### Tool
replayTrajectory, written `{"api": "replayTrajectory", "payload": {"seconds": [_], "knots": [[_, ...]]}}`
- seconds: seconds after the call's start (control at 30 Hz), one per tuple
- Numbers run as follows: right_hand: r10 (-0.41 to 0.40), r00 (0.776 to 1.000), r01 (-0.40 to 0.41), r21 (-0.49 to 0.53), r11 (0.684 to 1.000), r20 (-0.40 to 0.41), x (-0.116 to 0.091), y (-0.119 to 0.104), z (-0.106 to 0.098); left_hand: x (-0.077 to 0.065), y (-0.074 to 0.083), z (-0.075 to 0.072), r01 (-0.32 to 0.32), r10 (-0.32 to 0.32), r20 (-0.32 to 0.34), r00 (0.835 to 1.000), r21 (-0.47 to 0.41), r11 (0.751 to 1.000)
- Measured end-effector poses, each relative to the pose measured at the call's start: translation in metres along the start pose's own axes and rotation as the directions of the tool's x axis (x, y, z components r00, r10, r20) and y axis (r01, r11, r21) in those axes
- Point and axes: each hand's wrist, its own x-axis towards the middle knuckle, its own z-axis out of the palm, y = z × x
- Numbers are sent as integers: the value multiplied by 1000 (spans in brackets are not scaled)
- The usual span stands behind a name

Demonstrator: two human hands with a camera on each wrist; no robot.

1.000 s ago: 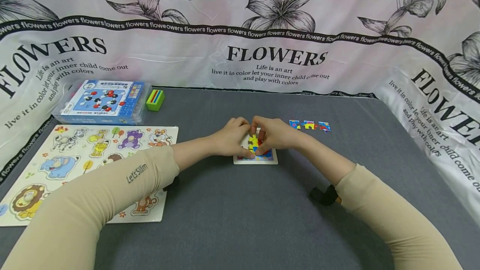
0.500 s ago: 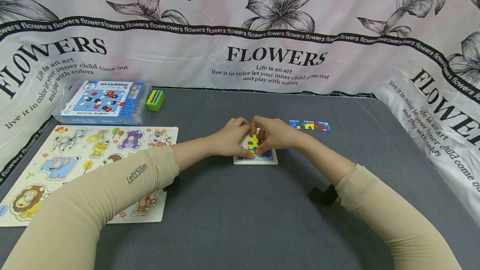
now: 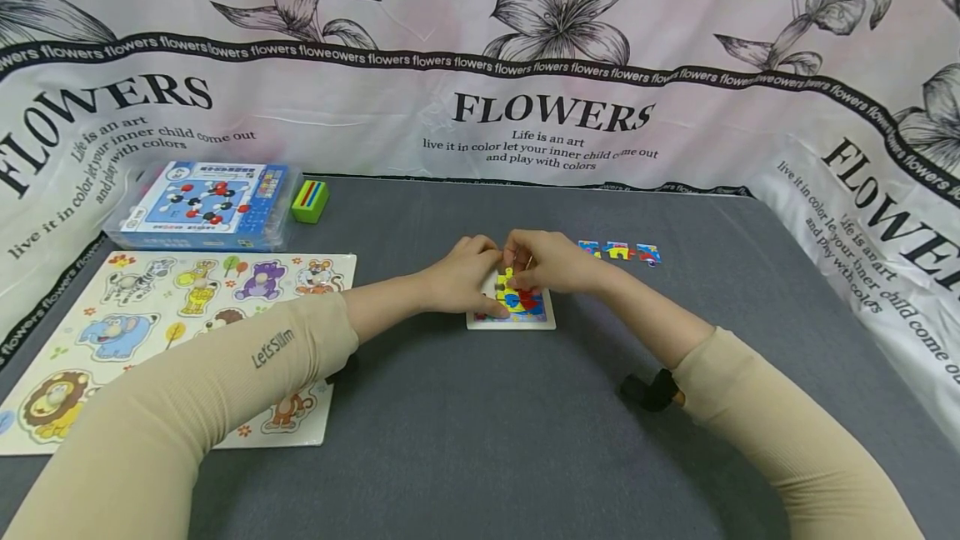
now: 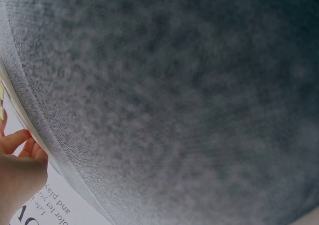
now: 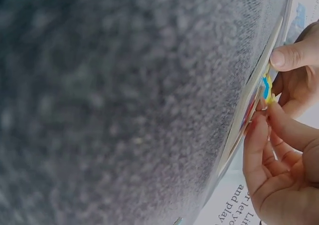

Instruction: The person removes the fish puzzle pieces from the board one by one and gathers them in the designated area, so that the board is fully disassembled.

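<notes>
A small jigsaw puzzle board [image 3: 512, 326] with a white frame lies mid-table. My left hand [image 3: 465, 273] grips its left side, the thumb pressing on the frame in the right wrist view. Over the board's upper right, my right hand [image 3: 555, 263] has thumb and fingertips together, pinching at a yellow-and-blue jigsaw piece [image 5: 267, 88]. Red, blue and yellow joined pieces [image 3: 517, 302] show below those fingers; the hands hide the board's far part. Past the right hand lie three loose pieces: a blue one [image 3: 588, 249], a yellow one [image 3: 618, 251] and a red-and-blue one [image 3: 648, 253].
On the left lies a large animal puzzle board [image 3: 172, 336], partly under the left sleeve. Behind it stand a plastic box [image 3: 202, 205] with a molecule picture and a green striped block [image 3: 311, 201]. A flower-printed cloth [image 3: 555, 132] hangs along the back edge.
My right thumb and fingers have shifted slightly up and away, uncovering more of the red and blue pieces. The left hand has stayed in place on the board.
</notes>
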Motion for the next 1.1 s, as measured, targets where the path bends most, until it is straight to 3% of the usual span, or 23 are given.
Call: {"api": "replayTrajectory", "payload": {"seconds": [0.3,0.73,1.1], "knots": [[18,1000,-19,150,988,12,-8,4,-16,0,1,1,2,-2,3,1000,26,1000],[85,996,-79,157,984,-31,-34,40,-48,-1,1,2,16,-16,-5,1000,34,999],[159,987,-159,202,966,17,-55,80,-70,-1,1,1,11,-11,-3,1000,33,999]]}}
